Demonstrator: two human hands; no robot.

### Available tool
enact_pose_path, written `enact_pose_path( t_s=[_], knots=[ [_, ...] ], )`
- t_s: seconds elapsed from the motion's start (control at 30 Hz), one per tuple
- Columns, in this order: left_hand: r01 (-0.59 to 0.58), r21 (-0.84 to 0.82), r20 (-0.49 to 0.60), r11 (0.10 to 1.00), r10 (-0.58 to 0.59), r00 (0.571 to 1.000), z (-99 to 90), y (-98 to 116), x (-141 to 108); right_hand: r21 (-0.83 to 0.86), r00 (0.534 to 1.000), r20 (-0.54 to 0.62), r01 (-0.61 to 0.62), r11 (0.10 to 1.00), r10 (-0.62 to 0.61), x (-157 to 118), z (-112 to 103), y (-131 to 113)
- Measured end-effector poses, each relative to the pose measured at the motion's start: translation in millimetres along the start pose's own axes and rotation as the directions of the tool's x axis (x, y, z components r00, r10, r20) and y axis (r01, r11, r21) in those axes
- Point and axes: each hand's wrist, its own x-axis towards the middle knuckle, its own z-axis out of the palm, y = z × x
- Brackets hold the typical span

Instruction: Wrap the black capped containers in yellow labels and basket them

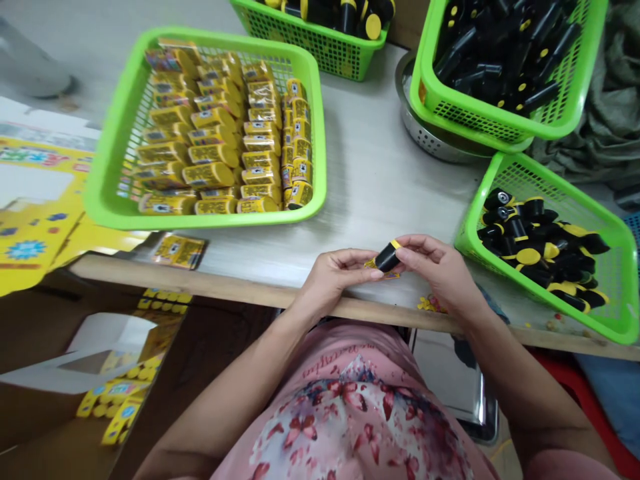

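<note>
A small black cylinder with a yellow end point(387, 257) is held tilted between my two hands, above the front edge of the table. The fingers and thumb of my left hand point(338, 270) are closed at its lower black end. At the upper end, my right hand point(434, 261) pinches the yellow rim between thumb and fingers. A bit of yellow printed material shows by the left fingertips and beneath the cylinder; I cannot tell whether it is attached. Small yellow pieces point(431, 304) lie on the table below my right hand.
Yellow wrapped cylinders fill a green basket point(210, 227) at left. Black and yellow parts sit in a right basket point(473, 230), a back basket point(310, 50) and an upper-right basket point(500, 127) above a metal colander point(407, 110). A flat yellow packet point(179, 251) lies near the wooden edge.
</note>
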Motion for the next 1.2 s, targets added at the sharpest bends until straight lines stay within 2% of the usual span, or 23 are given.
enact_pose_path(
  t_s=[0.17,0.23,0.33,0.43,0.5,0.57,0.63,0.77,0.83,0.9,0.97,1.03,1.13,1.2],
  knots=[
    [-0.018,0.04,-0.047,0.999,0.02,0.999,-1.3,-4,0,-0.013,1.0,0.02,0.019,1.0,-0.019,0,3,3],
    [-0.037,0.051,-0.072,0.998,0.041,0.997,-0.7,-4,1,-0.042,0.998,0.024,0.063,0.997,-0.062,0,5,6],
    [-0.042,-0.022,-0.062,0.999,0.04,0.997,1.7,-3,2,-0.093,0.984,-0.013,0.173,0.981,-0.175,0,8,13],
    [-0.001,-0.105,-0.059,0.994,-0.005,0.998,3.5,-1,2,-0.227,0.937,-0.044,0.328,0.917,-0.346,-1,10,21],
    [0.016,-0.121,-0.057,0.992,-0.023,0.998,3.8,0,1,-0.342,0.885,0.007,0.44,0.83,-0.466,-3,8,24],
    [0.022,-0.119,-0.045,0.993,-0.027,0.999,3.7,2,0,-0.385,0.847,0.074,0.511,0.768,-0.527,-4,5,25],
    [0.039,-0.125,-0.022,0.991,-0.042,0.999,3.7,4,-1,-0.319,0.859,0.122,0.508,0.8,-0.497,-5,1,24],
    [0.136,-0.162,0.062,0.978,-0.127,0.99,3.4,8,-1,-0.086,0.909,0.211,0.383,0.92,-0.359,-3,-1,23],
    [0.147,-0.158,0.07,0.976,-0.137,0.988,3.1,8,-1,-0.057,0.917,0.218,0.352,0.934,-0.333,-2,2,26],
    [0.103,-0.126,0.046,0.987,-0.098,0.994,3.1,5,-1,-0.116,0.924,0.154,0.367,0.923,-0.349,-1,5,29],
    [0.025,-0.066,0.001,0.997,-0.025,1.0,3.8,2,-2,-0.265,0.909,0.036,0.409,0.873,-0.415,0,8,33],
    [-0.041,-0.007,-0.048,0.999,0.04,0.998,4.8,0,-2,-0.436,0.872,-0.014,0.435,0.788,-0.489,1,9,35],
    [-0.085,-0.01,-0.108,0.996,0.084,0.991,5.8,-2,1,-0.577,0.826,0.105,0.504,0.643,-0.554,0,11,34],
    [-0.089,-0.068,-0.111,0.994,0.081,0.991,5.6,-2,3,-0.644,0.764,0.211,0.578,0.501,-0.61,-2,15,35]
  ],
)
